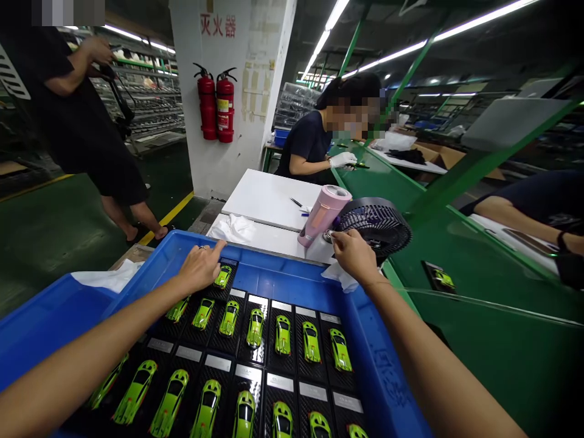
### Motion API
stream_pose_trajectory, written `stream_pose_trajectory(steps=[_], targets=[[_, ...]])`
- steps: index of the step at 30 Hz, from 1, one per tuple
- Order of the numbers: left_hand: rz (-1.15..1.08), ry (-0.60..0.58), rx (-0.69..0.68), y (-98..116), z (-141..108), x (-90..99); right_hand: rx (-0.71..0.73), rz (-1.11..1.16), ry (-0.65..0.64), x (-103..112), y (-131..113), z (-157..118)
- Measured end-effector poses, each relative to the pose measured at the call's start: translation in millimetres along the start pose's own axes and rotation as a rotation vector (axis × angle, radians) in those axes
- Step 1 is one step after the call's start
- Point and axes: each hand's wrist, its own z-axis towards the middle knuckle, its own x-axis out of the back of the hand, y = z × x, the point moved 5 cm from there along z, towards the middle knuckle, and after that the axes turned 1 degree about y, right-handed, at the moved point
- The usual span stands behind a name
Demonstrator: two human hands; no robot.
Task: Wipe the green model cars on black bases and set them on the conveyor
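My left hand [201, 266] is over the far left part of a blue tray [365, 328], index finger stretched out, beside a lime-green model car [223, 277] on a black base. Whether its lower fingers touch that base is hidden. Beyond the tray's far rim, my right hand [356, 257] is closed, fingertips at the metal top [328, 235] of a small white bottle [319, 250]. A white cloth [341, 277] lies under that hand on the rim. Rows of similar green cars [255, 327], each on a black textured base with a silver plate, fill much of the tray.
Behind the bottle stand a pink tumbler [325, 213] and a black fan [376, 225]. A crumpled cloth [233, 228] lies on the white table [269, 198]. Another boxed car [438, 277] sits on the green conveyor [493, 304]. Co-workers are ahead and right; a person stands left.
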Motion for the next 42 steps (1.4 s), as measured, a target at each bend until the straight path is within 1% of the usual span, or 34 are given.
stream_pose_trajectory(steps=[3, 6, 9, 11, 14, 18, 21, 23, 25, 27, 29, 31, 33, 34, 36, 37, 38, 40, 42], targets=[[-0.053, -0.037, 0.075, -10.2, -3.9, -1.7, -0.017, -0.003, 0.001, -1.5, 1.1, 1.0], [-0.104, -0.141, 0.126, -13.4, -5.2, -10.6, -0.029, 0.000, 0.002, -3.0, 2.0, 1.2], [-0.147, -0.243, 0.145, -6.7, -3.9, -23.7, -0.036, 0.006, 0.011, -3.2, 1.2, 0.0], [-0.167, -0.284, 0.149, -0.4, -2.5, -30.8, -0.040, 0.014, 0.017, -2.9, 0.3, -0.9], [-0.189, -0.314, 0.150, 6.5, -1.0, -36.9, -0.044, 0.033, 0.021, -2.5, -0.5, -2.1], [-0.229, -0.333, 0.163, 8.2, -1.1, -39.6, -0.041, 0.086, 0.034, -3.3, -0.8, -3.7], [-0.269, -0.322, 0.179, 5.9, -2.3, -37.4, -0.048, 0.156, 0.054, -4.2, 0.0, -3.3], [-0.301, -0.301, 0.192, 2.3, -3.1, -31.6, -0.055, 0.225, 0.073, -2.3, 1.4, -1.4], [-0.342, -0.272, 0.207, -2.8, -4.0, -20.4, -0.063, 0.317, 0.108, 4.8, 2.8, -0.3], [-0.402, -0.239, 0.217, -7.3, -6.6, -3.8, -0.068, 0.438, 0.158, 18.2, 1.5, -5.1], [-0.489, -0.208, 0.217, -6.7, -13.5, 16.0, -0.057, 0.586, 0.187, 35.9, -7.0, -21.7], [-0.608, -0.181, 0.206, 3.5, -27.0, 34.6, -0.011, 0.746, 0.150, 53.8, -26.2, -52.5], [-0.745, -0.163, 0.187, 24.4, -47.0, 48.0, 0.071, 0.885, 0.054, 68.6, -54.0, -94.6], [-0.807, -0.162, 0.175, 38.3, -58.9, 51.9, 0.108, 0.936, 0.013, 74.4, -68.1, -117.3], [-0.940, -0.190, 0.138, 70.0, -84.2, 54.0, 0.142, 1.035, -0.032, 81.0, -90.1, -159.8], [-1.109, -0.205, 0.144, 85.4, -96.8, 52.8, 0.102, 1.160, -0.038, 81.2, -95.3, -177.5], [-1.218, -0.217, 0.147, 99.4, -108.7, 51.0, 0.052, 1.244, -0.022, 80.1, -97.1, -192.6], [-1.314, -0.223, 0.136, 121.8, -129.0, 47.8, -0.031, 1.330, -0.001, 75.7, -94.8, -215.4], [-1.393, -0.251, 0.129, 137.3, -144.8, 44.4, -0.054, 1.308, 0.023, 73.9, -87.8, -230.8]])
